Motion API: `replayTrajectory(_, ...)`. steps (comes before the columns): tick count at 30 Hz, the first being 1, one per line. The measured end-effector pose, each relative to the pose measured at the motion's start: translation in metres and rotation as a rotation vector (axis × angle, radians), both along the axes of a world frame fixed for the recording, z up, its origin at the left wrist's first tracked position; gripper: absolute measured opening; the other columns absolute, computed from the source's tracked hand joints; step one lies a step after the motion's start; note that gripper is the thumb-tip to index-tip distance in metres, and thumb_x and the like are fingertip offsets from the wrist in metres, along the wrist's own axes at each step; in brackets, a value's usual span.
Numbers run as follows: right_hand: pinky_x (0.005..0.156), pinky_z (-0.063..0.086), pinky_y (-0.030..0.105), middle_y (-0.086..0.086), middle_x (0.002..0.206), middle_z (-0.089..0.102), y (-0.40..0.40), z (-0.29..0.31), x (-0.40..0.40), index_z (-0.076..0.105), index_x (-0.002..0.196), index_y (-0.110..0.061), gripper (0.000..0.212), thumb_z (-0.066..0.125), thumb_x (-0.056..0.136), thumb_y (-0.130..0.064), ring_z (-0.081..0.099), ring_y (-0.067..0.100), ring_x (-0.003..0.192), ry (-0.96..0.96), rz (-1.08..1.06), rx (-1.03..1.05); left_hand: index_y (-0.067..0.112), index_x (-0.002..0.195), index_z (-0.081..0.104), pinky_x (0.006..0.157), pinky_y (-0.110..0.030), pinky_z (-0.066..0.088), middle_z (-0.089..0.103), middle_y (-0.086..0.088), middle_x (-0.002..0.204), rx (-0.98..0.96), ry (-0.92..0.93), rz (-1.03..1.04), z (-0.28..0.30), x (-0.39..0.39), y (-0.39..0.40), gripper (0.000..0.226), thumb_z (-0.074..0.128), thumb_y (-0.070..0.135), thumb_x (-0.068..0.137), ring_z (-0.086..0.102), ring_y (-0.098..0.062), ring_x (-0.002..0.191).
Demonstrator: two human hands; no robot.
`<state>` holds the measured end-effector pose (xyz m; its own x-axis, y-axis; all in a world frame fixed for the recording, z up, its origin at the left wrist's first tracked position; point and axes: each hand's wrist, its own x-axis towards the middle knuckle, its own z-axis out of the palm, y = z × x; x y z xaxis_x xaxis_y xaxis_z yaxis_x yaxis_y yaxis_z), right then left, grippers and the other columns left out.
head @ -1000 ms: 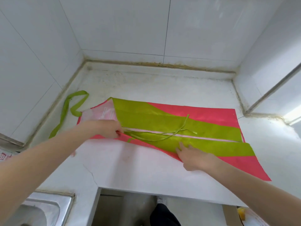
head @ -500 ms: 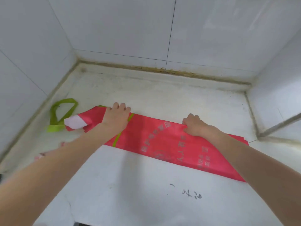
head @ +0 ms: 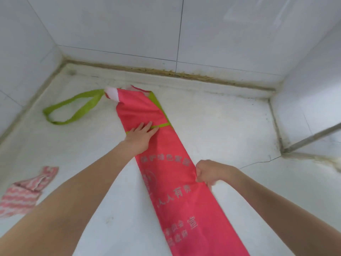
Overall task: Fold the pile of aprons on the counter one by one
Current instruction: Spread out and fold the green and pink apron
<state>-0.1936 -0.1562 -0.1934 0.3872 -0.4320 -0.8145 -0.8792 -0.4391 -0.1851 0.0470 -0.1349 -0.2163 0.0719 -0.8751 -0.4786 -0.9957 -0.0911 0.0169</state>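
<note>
Red apron [head: 166, 163]: pinned flat by open left hand [head: 141, 134] at 12 o'clock, edge pinched in right hand [head: 210, 172]; best pulled taut before folding on table [head: 230, 130].

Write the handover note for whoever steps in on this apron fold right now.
Left hand: flat, pressing the red apron near its green band.
Right hand: gripping the apron's right edge mid-strip.
Apron: already a long narrow strip on the white counter, green neck loop trailing at the far end.
Left: tuck the loop, fold the strip crosswise.
Pink striped cloth lies at the left edge.
</note>
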Motion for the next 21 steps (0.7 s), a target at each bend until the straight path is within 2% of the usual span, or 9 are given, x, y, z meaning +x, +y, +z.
replayTrajectory(4, 0.069, 0.049, 0.029, 0.003, 0.058, 0.066, -0.022, 0.022, 0.01, 0.062, 0.077, -0.006, 0.017, 0.06, 0.087, -0.02, 0.062, 0.019, 0.064, 0.227, 0.142, -0.119, 0.038, 0.149, 0.004, 0.113, -0.047, 0.017, -0.007, 0.001, 0.159, -0.002, 0.01, -0.111, 0.0, -0.041, 0.006, 0.057, 0.032, 0.034, 0.099, 0.001, -0.036, 0.144)
replayTrajectory(6, 0.078, 0.046, 0.029, 0.012, 0.091, 0.067, -0.049, 0.027, 0.026, 0.063, 0.097, -0.005, 0.025, 0.06, 0.089, -0.028, 0.063, 0.025, 0.088, 0.037, 0.026, -0.315, 0.04, 0.148, 0.009, 0.111, -0.048, 0.022, -0.003, 0.0, 0.159, -0.036, 0.004, -0.177, -0.002, -0.051, 0.015, 0.056, 0.035, 0.039, 0.098, 0.007, -0.038, 0.142)
replayTrajectory(8, 0.086, 0.044, 0.03, 0.016, 0.114, 0.062, -0.072, 0.025, 0.056, 0.059, 0.111, -0.004, 0.029, 0.055, 0.092, -0.025, 0.058, 0.031, 0.108, -0.299, -0.164, -0.398, 0.033, 0.141, 0.038, 0.097, -0.052, 0.041, 0.028, -0.008, 0.152, -0.269, 0.013, -0.253, -0.006, -0.05, 0.021, 0.056, 0.057, 0.036, 0.088, 0.034, -0.042, 0.129)
replayTrajectory(10, 0.091, 0.04, 0.029, 0.014, 0.12, 0.06, -0.086, 0.02, 0.089, 0.055, 0.118, -0.004, 0.03, 0.054, 0.093, -0.021, 0.054, 0.029, 0.113, -0.535, -0.247, -0.361, 0.02, 0.112, 0.067, 0.066, -0.042, 0.055, 0.061, -0.013, 0.116, -0.432, -0.034, -0.233, -0.008, -0.04, 0.022, 0.052, 0.079, 0.027, 0.062, 0.059, -0.039, 0.094)
replayTrajectory(12, 0.097, 0.038, 0.028, 0.01, 0.125, 0.057, -0.092, 0.016, 0.12, 0.051, 0.124, -0.005, 0.036, 0.054, 0.094, -0.025, 0.053, 0.026, 0.117, -0.667, -0.339, -0.196, 0.011, 0.094, 0.069, 0.056, -0.033, 0.052, 0.063, -0.013, 0.093, -0.453, -0.084, -0.092, -0.014, -0.023, 0.021, 0.052, 0.085, 0.029, 0.048, 0.061, -0.033, 0.076)
replayTrajectory(14, 0.103, 0.041, 0.036, 0.01, 0.124, 0.058, -0.096, 0.015, 0.137, 0.054, 0.123, -0.006, 0.042, 0.055, 0.093, -0.036, 0.055, 0.025, 0.116, -0.77, -0.502, -0.008, 0.008, 0.098, 0.066, 0.061, -0.032, 0.053, 0.06, -0.016, 0.096, -0.393, -0.1, -0.063, -0.01, -0.013, 0.017, 0.063, 0.086, 0.042, 0.049, 0.06, -0.033, 0.082)
replayTrajectory(17, 0.099, 0.047, 0.036, 0.005, 0.11, 0.066, -0.103, 0.015, 0.154, 0.067, 0.112, -0.011, 0.043, 0.068, 0.082, -0.042, 0.062, 0.018, 0.102, -0.804, -0.552, 0.208, 0.013, 0.138, 0.035, 0.102, -0.039, 0.038, 0.032, -0.016, 0.137, -0.269, -0.041, -0.053, -0.009, -0.004, 0.008, 0.074, 0.062, 0.052, 0.081, 0.035, -0.035, 0.124)
replayTrajectory(20, 0.071, 0.049, 0.022, 0.0, 0.072, 0.067, -0.108, 0.034, 0.171, 0.067, 0.083, -0.008, 0.005, 0.067, 0.083, -0.003, 0.061, 0.006, 0.066, -0.963, -0.449, 0.286, 0.023, 0.149, 0.008, 0.11, -0.042, 0.023, 0.015, -0.015, 0.147, -0.112, 0.001, -0.02, -0.004, -0.001, -0.001, 0.085, 0.054, 0.055, 0.086, 0.024, -0.04, 0.132)
replayTrajectory(21, 0.064, 0.048, 0.018, 0.001, 0.067, 0.064, -0.11, 0.046, 0.174, 0.064, 0.078, -0.008, 0.014, 0.063, 0.083, 0.005, 0.059, 0.003, 0.057, -1.067, -0.493, 0.274, 0.026, 0.15, 0.001, 0.11, -0.045, 0.022, 0.012, -0.014, 0.149, -0.08, 0.013, -0.01, -0.004, 0.0, -0.003, 0.09, 0.054, 0.057, 0.085, 0.02, -0.042, 0.133)
